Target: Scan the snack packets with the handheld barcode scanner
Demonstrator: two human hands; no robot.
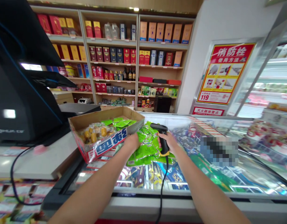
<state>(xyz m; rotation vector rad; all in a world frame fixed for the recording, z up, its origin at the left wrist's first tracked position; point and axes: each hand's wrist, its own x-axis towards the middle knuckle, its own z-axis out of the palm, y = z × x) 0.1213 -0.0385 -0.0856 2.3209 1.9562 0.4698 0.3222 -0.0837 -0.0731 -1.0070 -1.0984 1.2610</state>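
Note:
My right hand is closed round the grip of a black barcode scanner with a yellow band, its head pointing left over a heap of green snack packets. The heap lies on the glass lid of a chest freezer. My left hand rests on the left side of the green packets, fingers curled down into them, right beside a cardboard box. The box holds more green packets and yellow-filled packets. The scanner's black cable hangs toward me between my arms.
A black till screen stands at the left on a pale counter. Shelves of boxed and bottled goods fill the back wall. A red fire-hydrant poster hangs at the right beside a glass cooler door.

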